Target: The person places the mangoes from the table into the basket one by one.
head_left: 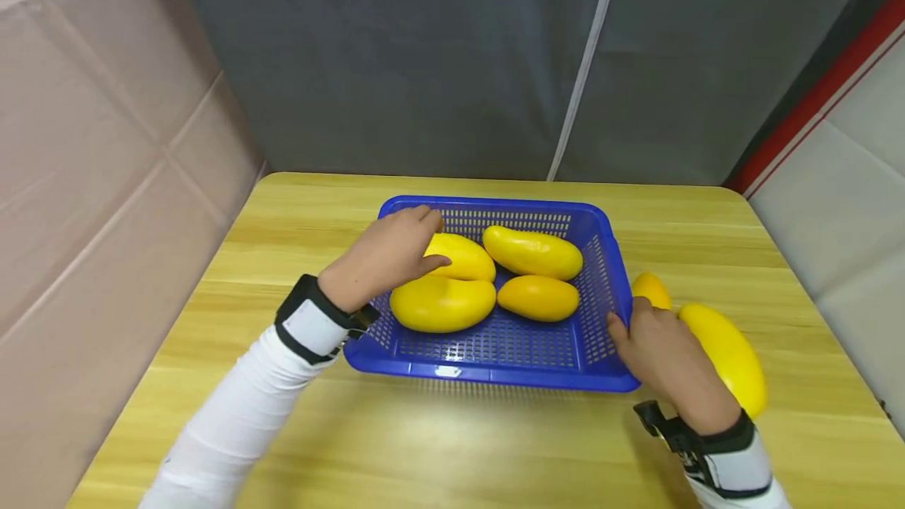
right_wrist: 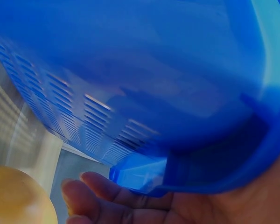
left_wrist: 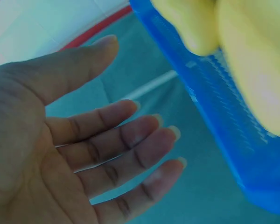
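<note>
Four mangoes [head_left: 443, 305] lie in a basket [head_left: 488, 373] over the surface [head_left: 495, 454]. The right grip [head_left: 665, 348] curls round its edge; the left grip [head_left: 389, 254], spread, holds nothing. Likely step: steadying the basket; next calls for balanced support.

Left hand [head_left: 389, 254] with fingers [left_wrist: 151, 147] loosely extended and thumb [left_wrist: 74, 72] apart, right hand [head_left: 668, 352] with fingers curled

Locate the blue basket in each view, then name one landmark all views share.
Head: blue basket at centre, slightly low.
Left wrist: blue basket at right, slanting from top to lower right.
Right wrist: blue basket filling most of the upper picture.
Shared landmark: yellow mangoes, inside it in the first two, one outside it in the third.
</note>
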`<act>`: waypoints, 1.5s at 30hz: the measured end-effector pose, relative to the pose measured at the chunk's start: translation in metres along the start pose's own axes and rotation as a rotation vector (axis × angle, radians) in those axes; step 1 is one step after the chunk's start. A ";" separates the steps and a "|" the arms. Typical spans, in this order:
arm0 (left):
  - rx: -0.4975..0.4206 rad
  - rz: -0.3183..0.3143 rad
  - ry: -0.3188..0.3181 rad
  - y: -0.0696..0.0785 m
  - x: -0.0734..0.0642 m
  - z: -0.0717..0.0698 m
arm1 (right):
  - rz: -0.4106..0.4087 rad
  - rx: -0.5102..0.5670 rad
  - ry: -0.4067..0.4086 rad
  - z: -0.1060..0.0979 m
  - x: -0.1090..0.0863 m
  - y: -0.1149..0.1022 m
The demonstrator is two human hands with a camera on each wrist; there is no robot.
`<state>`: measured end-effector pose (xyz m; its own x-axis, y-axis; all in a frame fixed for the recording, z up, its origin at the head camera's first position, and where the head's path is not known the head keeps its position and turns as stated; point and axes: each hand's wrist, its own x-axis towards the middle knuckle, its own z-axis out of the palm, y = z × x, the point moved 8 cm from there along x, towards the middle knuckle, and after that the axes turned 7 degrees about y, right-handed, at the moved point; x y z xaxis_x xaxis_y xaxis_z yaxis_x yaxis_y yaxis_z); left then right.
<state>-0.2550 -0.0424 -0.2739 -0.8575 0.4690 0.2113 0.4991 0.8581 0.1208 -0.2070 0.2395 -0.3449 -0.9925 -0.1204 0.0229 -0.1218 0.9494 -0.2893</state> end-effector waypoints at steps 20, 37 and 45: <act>-0.186 -0.252 0.044 -0.081 -0.061 0.027 | 0.008 0.009 0.019 0.003 0.002 0.002; -0.261 -0.362 0.163 -0.097 -0.064 0.058 | 0.004 0.033 0.009 0.004 0.001 0.006; -0.292 -0.367 0.203 -0.100 -0.061 0.060 | -0.004 0.049 0.004 0.003 0.005 0.008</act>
<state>-0.2607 -0.1444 -0.3573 -0.9559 0.0728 0.2844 0.2082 0.8510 0.4821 -0.2130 0.2458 -0.3499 -0.9921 -0.1225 0.0281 -0.1247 0.9335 -0.3361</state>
